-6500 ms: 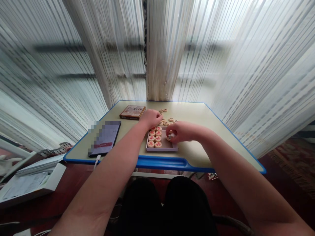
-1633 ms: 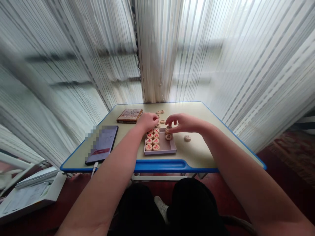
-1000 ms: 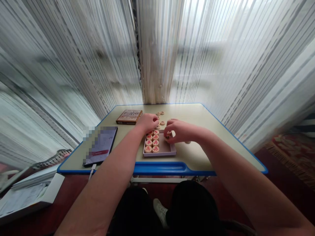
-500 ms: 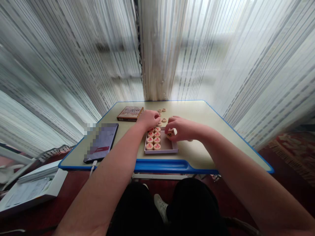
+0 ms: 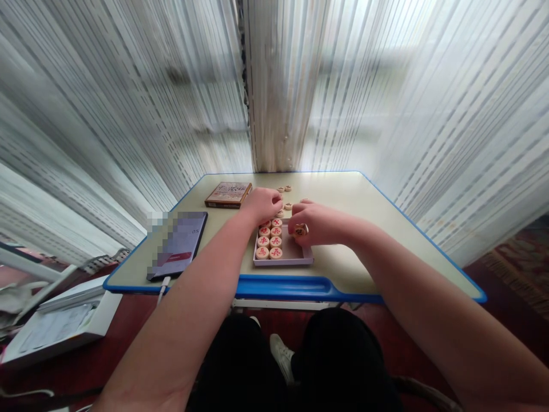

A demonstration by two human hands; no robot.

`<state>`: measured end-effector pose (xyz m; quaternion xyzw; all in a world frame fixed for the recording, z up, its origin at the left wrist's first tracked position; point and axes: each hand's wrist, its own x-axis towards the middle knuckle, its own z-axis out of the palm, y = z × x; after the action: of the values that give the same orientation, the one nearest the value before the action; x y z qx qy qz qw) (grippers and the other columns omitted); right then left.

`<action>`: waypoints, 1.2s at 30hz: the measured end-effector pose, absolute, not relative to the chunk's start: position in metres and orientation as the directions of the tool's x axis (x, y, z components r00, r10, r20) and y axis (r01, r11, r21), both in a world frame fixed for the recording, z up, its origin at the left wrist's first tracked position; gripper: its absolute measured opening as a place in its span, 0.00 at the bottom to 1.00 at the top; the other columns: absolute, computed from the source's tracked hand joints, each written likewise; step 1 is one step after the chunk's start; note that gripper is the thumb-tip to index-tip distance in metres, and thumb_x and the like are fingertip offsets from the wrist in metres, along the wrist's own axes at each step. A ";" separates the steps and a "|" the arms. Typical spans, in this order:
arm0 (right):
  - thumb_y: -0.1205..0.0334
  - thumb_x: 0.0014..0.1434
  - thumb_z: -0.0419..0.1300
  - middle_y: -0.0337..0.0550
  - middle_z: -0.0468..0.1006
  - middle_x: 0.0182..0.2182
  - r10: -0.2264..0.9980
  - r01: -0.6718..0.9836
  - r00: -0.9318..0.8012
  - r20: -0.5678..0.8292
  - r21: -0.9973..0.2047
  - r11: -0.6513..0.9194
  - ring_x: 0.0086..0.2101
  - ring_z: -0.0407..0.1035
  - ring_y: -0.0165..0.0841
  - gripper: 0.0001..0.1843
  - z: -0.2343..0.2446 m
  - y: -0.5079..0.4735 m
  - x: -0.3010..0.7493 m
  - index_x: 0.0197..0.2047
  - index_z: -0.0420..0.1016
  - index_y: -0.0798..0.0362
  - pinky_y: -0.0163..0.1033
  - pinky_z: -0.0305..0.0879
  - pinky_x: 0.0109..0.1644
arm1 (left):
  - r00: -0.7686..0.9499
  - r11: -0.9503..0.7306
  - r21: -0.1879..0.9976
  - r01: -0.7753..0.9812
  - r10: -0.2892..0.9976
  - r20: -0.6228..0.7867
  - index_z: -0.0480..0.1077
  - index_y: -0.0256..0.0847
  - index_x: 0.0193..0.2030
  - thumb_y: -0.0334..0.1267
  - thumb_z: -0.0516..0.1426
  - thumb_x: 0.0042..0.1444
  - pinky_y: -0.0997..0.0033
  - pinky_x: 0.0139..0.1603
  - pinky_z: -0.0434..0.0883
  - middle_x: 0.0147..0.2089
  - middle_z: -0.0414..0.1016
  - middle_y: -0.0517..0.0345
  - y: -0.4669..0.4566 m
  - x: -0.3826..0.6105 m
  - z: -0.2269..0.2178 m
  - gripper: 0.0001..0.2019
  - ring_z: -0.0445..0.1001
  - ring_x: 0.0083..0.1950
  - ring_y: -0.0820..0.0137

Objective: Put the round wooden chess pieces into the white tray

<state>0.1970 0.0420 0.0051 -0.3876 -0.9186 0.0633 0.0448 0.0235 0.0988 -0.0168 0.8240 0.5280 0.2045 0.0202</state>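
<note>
One xiangqi piece [image 5: 301, 230] | right hand [image 5: 315, 224] fingers pinching | left hand [image 5: 263, 206] fingers curled, hold unclear

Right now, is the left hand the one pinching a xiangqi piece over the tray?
No, the right hand pinches the xiangqi piece over the tray, while the left hand sits past the tray's far edge.

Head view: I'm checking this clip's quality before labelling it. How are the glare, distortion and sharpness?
In the head view, the sheer striped curtains glow brightly with backlight and fan outward from wide-angle distortion; the xiangqi pieces in the tray look small but sharp enough to show red characters; the phone is partly covered by a pixelated mosaic.
</note>
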 end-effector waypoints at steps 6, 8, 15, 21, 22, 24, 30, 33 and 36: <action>0.63 0.44 0.62 0.45 0.71 0.37 0.709 0.699 -0.704 0.048 -0.132 0.703 0.41 0.62 0.39 0.10 -0.001 0.046 0.196 0.33 0.78 0.49 0.41 0.63 0.43 | 0.356 -0.440 0.251 0.862 0.878 0.319 0.77 0.40 0.36 0.41 0.52 0.52 0.70 0.38 0.67 0.34 0.78 0.55 0.098 0.024 -0.016 0.13 0.73 0.35 0.67; 0.63 0.44 0.62 0.45 0.71 0.37 0.706 0.697 -0.707 0.052 -0.119 0.707 0.41 0.62 0.39 0.10 -0.001 0.046 0.196 0.34 0.78 0.48 0.40 0.62 0.44 | 0.358 -0.445 0.245 0.862 0.874 0.328 0.77 0.40 0.36 0.41 0.52 0.52 0.70 0.37 0.67 0.34 0.78 0.54 0.098 0.024 -0.016 0.14 0.73 0.35 0.67; 0.61 0.47 0.60 0.45 0.71 0.35 0.689 0.683 -0.724 0.039 -0.103 0.723 0.39 0.63 0.37 0.06 0.003 0.042 0.193 0.29 0.78 0.50 0.40 0.60 0.45 | 0.365 -0.446 0.230 0.865 0.874 0.322 0.77 0.40 0.37 0.41 0.52 0.52 0.70 0.39 0.68 0.34 0.79 0.54 0.098 0.024 -0.017 0.14 0.73 0.35 0.67; 0.62 0.48 0.58 0.44 0.71 0.36 0.679 0.674 -0.734 0.004 -0.122 0.729 0.37 0.63 0.35 0.08 0.008 0.037 0.192 0.28 0.79 0.50 0.39 0.59 0.42 | 0.363 -0.442 0.218 0.870 0.874 0.324 0.77 0.40 0.37 0.41 0.52 0.52 0.70 0.39 0.68 0.34 0.79 0.54 0.098 0.024 -0.016 0.14 0.73 0.36 0.67; 0.62 0.47 0.58 0.44 0.71 0.36 0.683 0.678 -0.731 0.000 -0.121 0.725 0.37 0.63 0.35 0.08 0.009 0.036 0.192 0.29 0.79 0.50 0.39 0.59 0.42 | 0.363 -0.441 0.217 0.871 0.874 0.322 0.77 0.40 0.37 0.41 0.52 0.52 0.70 0.39 0.68 0.34 0.79 0.54 0.098 0.024 -0.016 0.14 0.73 0.36 0.67; 0.64 0.46 0.59 0.43 0.71 0.37 0.687 0.683 -0.726 -0.006 -0.119 0.721 0.38 0.63 0.35 0.08 0.009 0.036 0.192 0.30 0.79 0.49 0.38 0.59 0.41 | 0.366 -0.443 0.216 0.870 0.874 0.320 0.77 0.40 0.37 0.41 0.52 0.52 0.70 0.39 0.67 0.34 0.79 0.54 0.098 0.024 -0.016 0.14 0.73 0.36 0.67; 0.65 0.45 0.60 0.43 0.71 0.37 0.692 0.691 -0.721 -0.028 -0.103 0.716 0.37 0.64 0.35 0.10 0.008 0.037 0.192 0.32 0.79 0.49 0.37 0.59 0.39 | 0.372 -0.449 0.209 0.869 0.870 0.324 0.77 0.40 0.36 0.42 0.52 0.52 0.70 0.38 0.67 0.34 0.79 0.54 0.098 0.024 -0.016 0.14 0.73 0.35 0.67; 0.65 0.45 0.60 0.43 0.71 0.38 0.686 0.685 -0.727 -0.022 -0.095 0.722 0.38 0.64 0.35 0.09 0.007 0.038 0.193 0.31 0.79 0.49 0.37 0.59 0.39 | 0.367 -0.441 0.206 0.874 0.875 0.315 0.77 0.40 0.36 0.42 0.52 0.52 0.71 0.38 0.67 0.35 0.79 0.54 0.098 0.024 -0.016 0.14 0.73 0.36 0.67; 0.66 0.45 0.60 0.44 0.71 0.37 0.678 0.676 -0.735 -0.006 -0.084 0.732 0.38 0.63 0.36 0.08 0.004 0.040 0.193 0.31 0.79 0.49 0.38 0.59 0.40 | 0.367 -0.439 0.199 0.876 0.875 0.315 0.77 0.40 0.36 0.42 0.52 0.52 0.71 0.39 0.67 0.35 0.79 0.53 0.097 0.025 -0.016 0.14 0.73 0.37 0.67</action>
<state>0.1935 0.0396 0.0045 -0.3639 -0.9305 0.0402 0.0122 0.0246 0.0973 -0.0157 0.8268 0.5295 0.1898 -0.0014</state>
